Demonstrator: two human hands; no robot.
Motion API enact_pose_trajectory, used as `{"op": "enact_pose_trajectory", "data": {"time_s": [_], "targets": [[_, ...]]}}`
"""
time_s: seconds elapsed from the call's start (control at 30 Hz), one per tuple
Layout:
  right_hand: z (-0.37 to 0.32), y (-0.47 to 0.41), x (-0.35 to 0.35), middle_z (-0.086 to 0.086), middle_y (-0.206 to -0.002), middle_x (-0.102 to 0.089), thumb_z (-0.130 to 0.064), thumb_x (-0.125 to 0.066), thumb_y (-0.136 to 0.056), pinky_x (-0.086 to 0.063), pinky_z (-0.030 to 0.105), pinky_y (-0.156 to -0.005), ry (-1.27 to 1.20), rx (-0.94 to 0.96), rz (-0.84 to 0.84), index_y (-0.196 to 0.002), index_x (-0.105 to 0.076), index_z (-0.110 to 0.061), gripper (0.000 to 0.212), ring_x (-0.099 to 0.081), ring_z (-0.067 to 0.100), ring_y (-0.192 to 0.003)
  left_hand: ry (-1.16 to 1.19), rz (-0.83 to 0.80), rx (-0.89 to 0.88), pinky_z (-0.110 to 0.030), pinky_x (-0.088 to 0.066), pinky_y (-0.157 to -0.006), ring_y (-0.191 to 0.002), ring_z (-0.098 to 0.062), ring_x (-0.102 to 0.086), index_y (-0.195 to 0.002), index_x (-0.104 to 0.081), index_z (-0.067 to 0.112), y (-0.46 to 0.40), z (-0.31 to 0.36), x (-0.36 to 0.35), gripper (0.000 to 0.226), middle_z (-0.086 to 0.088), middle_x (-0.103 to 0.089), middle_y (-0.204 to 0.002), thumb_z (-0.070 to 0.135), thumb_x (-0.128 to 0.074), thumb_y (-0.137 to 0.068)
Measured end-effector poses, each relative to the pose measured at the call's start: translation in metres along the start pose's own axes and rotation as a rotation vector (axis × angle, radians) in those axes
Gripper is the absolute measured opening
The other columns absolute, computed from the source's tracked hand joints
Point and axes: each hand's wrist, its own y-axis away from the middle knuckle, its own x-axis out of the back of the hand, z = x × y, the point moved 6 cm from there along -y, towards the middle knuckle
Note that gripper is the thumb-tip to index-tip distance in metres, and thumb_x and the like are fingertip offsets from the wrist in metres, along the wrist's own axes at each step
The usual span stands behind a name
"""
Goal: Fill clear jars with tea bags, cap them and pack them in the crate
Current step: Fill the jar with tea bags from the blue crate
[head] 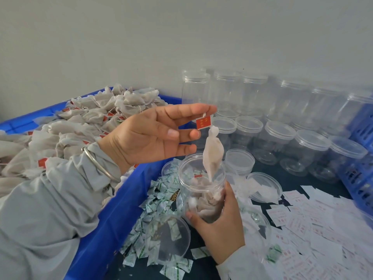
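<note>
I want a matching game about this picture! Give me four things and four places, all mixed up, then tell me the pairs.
Things:
1. dangling tea bag
2. open jar
3. heap of tea bags
4. loose lid

Places:
A. piled in the blue bin
B. lying flat on the small green-and-white packets
C. hanging by its red tag from the left hand, its tip in the jar mouth
D. gripped by the right hand

Pairs: 1-C, 2-D, 3-A, 4-B
</note>
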Motion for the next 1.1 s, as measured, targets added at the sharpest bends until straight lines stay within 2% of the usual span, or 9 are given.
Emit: {"op": "enact_pose_trajectory", "data": {"time_s": [0.13, 0.23, 0.47, 0.53, 0.67, 0.83, 1.0, 1.1], "targets": [[-0.004, 0.001, 0.001, -0.027, -0.134, -0.040, -0.045, -0.086, -0.051, -0.031, 0.030, -0.111, -0.014, 0.010, 0.006, -0.135, -0.025, -0.052, 0.105, -0.036, -0.009, -0.126, -0.048, -0.010, 0.024, -0.034, -0.046, -0.091, -0.098, -0.014, -0.059, -0.130, -0.056, 0.007, -0.001, -0.003, -0.001, 0.049, 0.001, -0.052, -0.138, -0.002, -0.059, -0.082], [-0.001, 0.001, 0.001, -0.018, -0.138, -0.042, -0.045, -0.086, -0.051, -0.033, 0.036, -0.111, -0.004, -0.008, 0.005, -0.144, -0.026, -0.038, 0.111, -0.038, 0.001, -0.130, -0.016, -0.006, 0.016, -0.033, -0.046, -0.089, -0.096, -0.015, -0.058, -0.128, -0.057, 0.005, 0.000, -0.001, 0.001, 0.048, -0.002, -0.053, -0.137, -0.003, -0.058, -0.081], [0.000, 0.001, 0.001, -0.014, -0.137, -0.045, -0.043, -0.087, -0.051, -0.035, 0.038, -0.110, -0.014, -0.006, 0.004, -0.141, -0.031, -0.036, 0.106, -0.041, 0.006, -0.129, 0.035, -0.029, -0.015, -0.032, -0.040, -0.082, -0.087, -0.015, -0.052, -0.122, -0.061, 0.001, 0.003, 0.005, 0.004, 0.042, -0.008, -0.059, -0.130, -0.006, -0.052, -0.082], [-0.001, 0.002, 0.002, -0.017, -0.139, -0.042, -0.039, -0.088, -0.053, -0.033, 0.036, -0.111, -0.011, -0.002, 0.009, -0.143, -0.028, -0.037, 0.108, -0.038, 0.002, -0.130, 0.023, -0.026, -0.010, -0.031, -0.040, -0.082, -0.086, -0.014, -0.051, -0.122, -0.061, 0.001, 0.003, 0.004, 0.005, 0.041, -0.008, -0.060, -0.129, -0.005, -0.053, -0.082], [-0.002, 0.001, 0.002, -0.012, -0.138, -0.046, -0.034, -0.090, -0.054, -0.036, 0.038, -0.110, -0.028, 0.010, 0.007, -0.142, -0.032, -0.031, 0.106, -0.042, 0.008, -0.129, 0.010, -0.001, 0.016, -0.030, -0.042, -0.080, -0.086, -0.013, -0.052, -0.124, -0.060, 0.002, 0.004, 0.002, 0.009, 0.044, -0.006, -0.058, -0.132, -0.003, -0.057, -0.081], [-0.002, 0.001, 0.001, -0.011, -0.135, -0.048, -0.037, -0.089, -0.053, -0.038, 0.038, -0.108, -0.026, 0.024, -0.002, -0.140, -0.035, -0.031, 0.103, -0.045, 0.008, -0.127, -0.085, 0.115, 0.047, -0.026, -0.044, -0.073, -0.079, -0.010, -0.054, -0.118, -0.066, 0.008, 0.006, -0.004, 0.017, 0.047, -0.001, -0.063, -0.125, 0.007, -0.070, -0.071], [-0.001, 0.001, 0.000, -0.013, -0.136, -0.047, -0.052, -0.082, -0.048, -0.040, 0.038, -0.107, -0.037, 0.033, 0.013, -0.140, -0.034, -0.034, 0.106, -0.045, 0.006, -0.126, -0.011, 0.094, 0.063, -0.023, -0.035, -0.064, -0.075, -0.010, -0.051, -0.122, -0.064, 0.012, 0.005, -0.004, 0.015, 0.050, -0.003, -0.066, -0.119, 0.004, -0.067, -0.073], [0.000, 0.001, 0.000, -0.013, -0.135, -0.048, -0.054, -0.082, -0.048, -0.040, 0.038, -0.106, -0.020, 0.044, 0.011, -0.140, -0.034, -0.034, 0.106, -0.046, 0.006, -0.126, -0.017, 0.113, 0.065, -0.022, -0.035, -0.062, -0.073, -0.009, -0.049, -0.120, -0.065, 0.014, 0.006, -0.003, 0.015, 0.050, -0.003, -0.068, -0.115, 0.006, -0.070, -0.071]]}}
